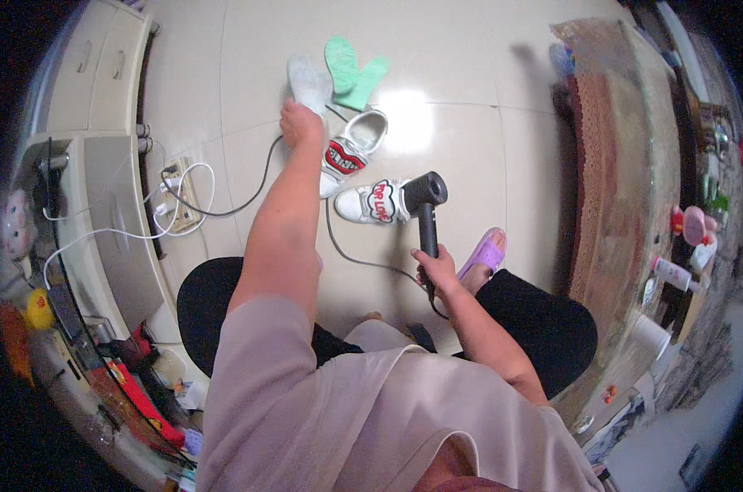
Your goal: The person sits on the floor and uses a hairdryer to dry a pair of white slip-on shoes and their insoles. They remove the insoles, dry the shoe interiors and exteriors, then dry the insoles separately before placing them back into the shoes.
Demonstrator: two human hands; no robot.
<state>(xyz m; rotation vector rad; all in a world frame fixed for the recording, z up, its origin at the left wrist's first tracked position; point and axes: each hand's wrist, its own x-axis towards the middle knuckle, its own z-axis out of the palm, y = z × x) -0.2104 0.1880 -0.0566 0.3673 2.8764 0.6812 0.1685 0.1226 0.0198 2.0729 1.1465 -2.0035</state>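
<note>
My right hand grips the handle of a black hair dryer, whose head is at the opening of a white shoe lying on the floor. Further forward, my left hand is at the near end of a pale grey sock; its fingertips are partly hidden, and the sock seems to be held there. Right of that sock lie green socks, one across the other. A second white shoe with a red lips patch sits between my left forearm and the first shoe.
A power strip with plugs and white cables lies left, beside a cabinet. The dryer's black cord runs over the tiled floor. At the right stands a table with a brown lace-edged cloth. A purple slipper is on my foot.
</note>
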